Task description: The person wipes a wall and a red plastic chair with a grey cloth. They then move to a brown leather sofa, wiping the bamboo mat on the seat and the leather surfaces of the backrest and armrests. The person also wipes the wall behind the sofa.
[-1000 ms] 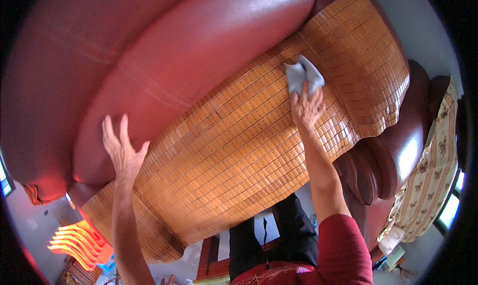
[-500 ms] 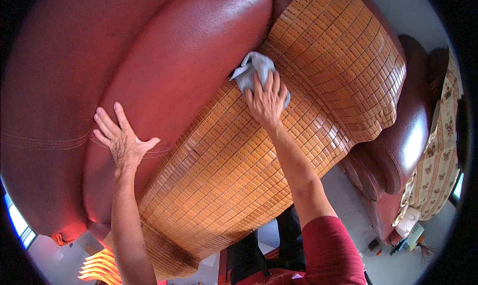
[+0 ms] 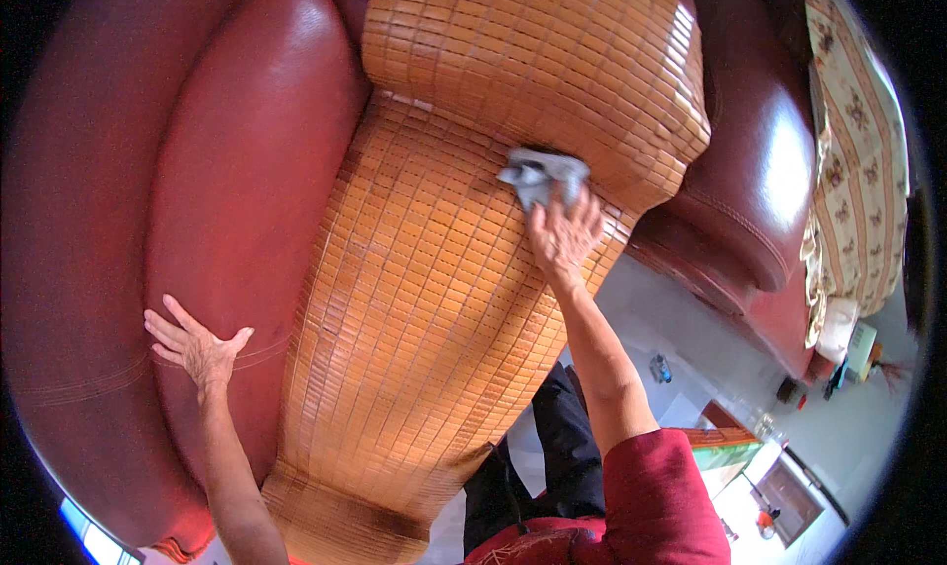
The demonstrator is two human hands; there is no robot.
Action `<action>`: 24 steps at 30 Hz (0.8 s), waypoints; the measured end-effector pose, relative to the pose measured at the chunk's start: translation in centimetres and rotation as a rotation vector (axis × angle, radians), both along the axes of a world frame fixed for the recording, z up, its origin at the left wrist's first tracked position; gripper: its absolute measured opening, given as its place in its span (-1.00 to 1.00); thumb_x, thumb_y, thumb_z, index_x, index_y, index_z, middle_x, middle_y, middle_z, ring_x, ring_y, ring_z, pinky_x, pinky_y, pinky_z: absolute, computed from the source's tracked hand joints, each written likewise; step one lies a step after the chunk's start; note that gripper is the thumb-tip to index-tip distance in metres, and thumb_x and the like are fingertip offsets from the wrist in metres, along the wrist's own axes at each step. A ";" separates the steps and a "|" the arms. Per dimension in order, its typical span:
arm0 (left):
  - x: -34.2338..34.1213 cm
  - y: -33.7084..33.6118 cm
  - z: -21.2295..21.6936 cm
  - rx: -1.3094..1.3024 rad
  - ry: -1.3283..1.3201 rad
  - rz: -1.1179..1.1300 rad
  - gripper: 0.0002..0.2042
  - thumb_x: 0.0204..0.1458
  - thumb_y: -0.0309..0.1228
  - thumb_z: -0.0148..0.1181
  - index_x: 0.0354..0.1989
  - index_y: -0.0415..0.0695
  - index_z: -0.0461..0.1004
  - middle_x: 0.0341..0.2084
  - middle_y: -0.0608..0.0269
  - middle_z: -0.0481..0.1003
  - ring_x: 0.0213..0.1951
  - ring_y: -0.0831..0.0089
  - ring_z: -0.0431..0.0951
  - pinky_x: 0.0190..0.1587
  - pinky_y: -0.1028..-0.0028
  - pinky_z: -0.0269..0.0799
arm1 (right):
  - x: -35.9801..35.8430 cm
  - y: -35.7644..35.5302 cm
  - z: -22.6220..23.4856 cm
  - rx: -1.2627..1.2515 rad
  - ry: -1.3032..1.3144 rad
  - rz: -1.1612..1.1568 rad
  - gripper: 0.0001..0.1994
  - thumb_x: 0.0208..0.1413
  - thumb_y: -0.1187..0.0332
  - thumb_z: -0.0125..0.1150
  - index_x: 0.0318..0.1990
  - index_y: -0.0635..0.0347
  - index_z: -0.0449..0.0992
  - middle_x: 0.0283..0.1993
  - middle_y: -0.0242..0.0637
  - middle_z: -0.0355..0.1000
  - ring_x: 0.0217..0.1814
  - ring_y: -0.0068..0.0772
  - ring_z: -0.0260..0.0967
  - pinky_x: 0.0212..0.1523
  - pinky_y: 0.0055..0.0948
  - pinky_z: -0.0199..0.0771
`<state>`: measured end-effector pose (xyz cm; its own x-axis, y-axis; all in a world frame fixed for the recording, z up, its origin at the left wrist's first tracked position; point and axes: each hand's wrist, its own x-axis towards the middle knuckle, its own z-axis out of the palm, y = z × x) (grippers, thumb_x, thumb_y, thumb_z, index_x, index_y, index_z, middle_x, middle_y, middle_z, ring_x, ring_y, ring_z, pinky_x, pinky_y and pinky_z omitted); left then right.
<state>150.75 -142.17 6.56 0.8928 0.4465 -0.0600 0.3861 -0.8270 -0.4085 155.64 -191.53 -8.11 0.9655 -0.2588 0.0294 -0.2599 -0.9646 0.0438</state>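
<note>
On my remote feed I log a grey cloth (image 3: 534, 174), crumpled, upper centre of frame, apparently touching the amber tiled mat (image 3: 424, 269); blur softens the edges. Mat spans lower centre to upper centre, bending near its top. Red padded cushion (image 3: 256, 150): left, glossy.

Ahead of the fingers of the right hand (image 3: 565, 237): crumpled grey cloth (image 3: 538, 174); then orange-brown mat of small rectangular tiles (image 3: 414, 279), its raised hump barring low passage. Left of them: open mat run, bounded by plump red leather cushion (image 3: 258, 131). Right: glossy dark-red leather upholstery (image 3: 735, 185). Right and behind: open drop to pale grey floor (image 3: 681, 313).
</note>
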 end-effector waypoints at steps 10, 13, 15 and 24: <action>0.3 -0.8 -0.1 -0.033 -0.041 -0.052 0.36 -0.54 -0.02 0.54 0.36 0.00 -0.46 0.33 -0.22 -0.45 0.36 -0.08 -0.45 0.27 -0.21 -0.38 | -14.5 -0.5 -0.8 0.241 -0.065 -0.320 -0.41 0.15 0.09 -0.17 0.32 0.14 0.09 0.35 0.12 -0.16 0.38 0.14 -0.21 0.28 -0.02 -0.19; -0.3 -0.4 0.1 -0.043 -0.066 -0.065 0.36 -0.55 -0.03 0.54 0.36 0.03 -0.47 0.33 -0.19 -0.46 0.36 -0.07 -0.47 0.27 -0.21 -0.41 | -20.6 3.9 0.8 0.245 -0.010 -0.045 -0.45 0.12 0.08 -0.09 0.25 0.11 0.22 0.30 0.07 -0.14 0.39 0.17 -0.29 0.30 0.04 -0.26; -0.3 -0.3 0.1 -0.043 -0.055 -0.044 0.37 -0.55 -0.02 0.54 0.36 0.03 -0.47 0.33 -0.19 -0.47 0.36 -0.07 -0.48 0.27 -0.21 -0.41 | -25.2 6.2 2.0 0.299 0.079 0.082 -0.48 0.09 0.07 -0.04 0.22 -0.04 0.28 0.25 0.03 -0.09 0.39 0.14 -0.30 0.28 0.14 -0.29; 0.3 -0.6 -0.4 -0.030 -0.024 -0.042 0.37 -0.55 0.00 0.54 0.36 0.00 -0.46 0.32 -0.24 -0.44 0.36 -0.10 -0.46 0.25 -0.24 -0.36 | -27.2 7.2 2.4 0.440 0.433 1.046 -0.75 -0.03 -0.07 0.08 -0.23 -0.33 0.52 0.38 -0.32 0.02 0.45 -0.19 -0.19 0.21 0.25 -0.15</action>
